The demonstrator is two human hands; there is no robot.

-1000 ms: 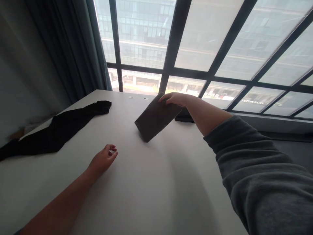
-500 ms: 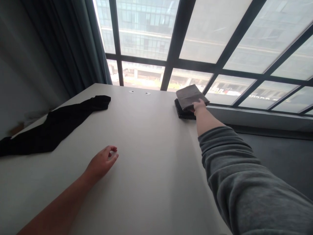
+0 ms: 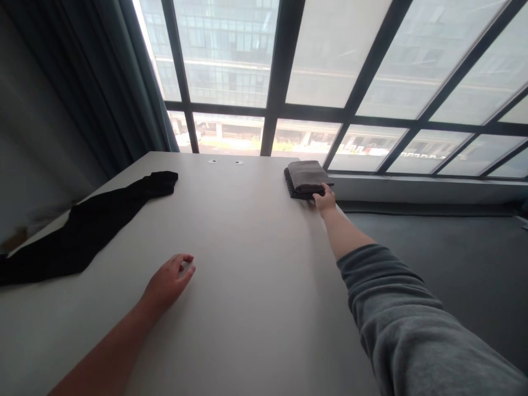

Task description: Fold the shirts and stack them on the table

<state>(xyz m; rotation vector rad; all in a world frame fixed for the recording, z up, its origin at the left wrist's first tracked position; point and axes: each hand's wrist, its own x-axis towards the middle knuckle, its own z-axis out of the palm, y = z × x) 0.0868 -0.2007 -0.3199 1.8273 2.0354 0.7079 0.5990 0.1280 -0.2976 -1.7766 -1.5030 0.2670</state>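
Note:
My right hand [image 3: 325,201] is at the near right corner of a folded grey cloth [image 3: 307,175], with thumb and fingers closed round that corner. The grey cloth lies flat on top of a folded black item [image 3: 290,187] with a white-striped edge, at the far right of the white table [image 3: 247,264]. My left hand [image 3: 168,280] rests over the near left part of the table, fingers loosely curled, a gap between thumb and fingertips, holding nothing. A black garment [image 3: 99,223] lies stretched out on the table's left side.
Two small white oval fittings [image 3: 238,163] sit near the table's far edge. Behind it are a large dark-framed window [image 3: 268,110] and a dark curtain [image 3: 124,82] at left. Grey floor [image 3: 433,264] lies beyond the right edge.
My right hand has lowered the grey cloth from a tilted position onto the folded black item, where it lies flat. My left hand is almost unmoved; the view has shifted slightly.

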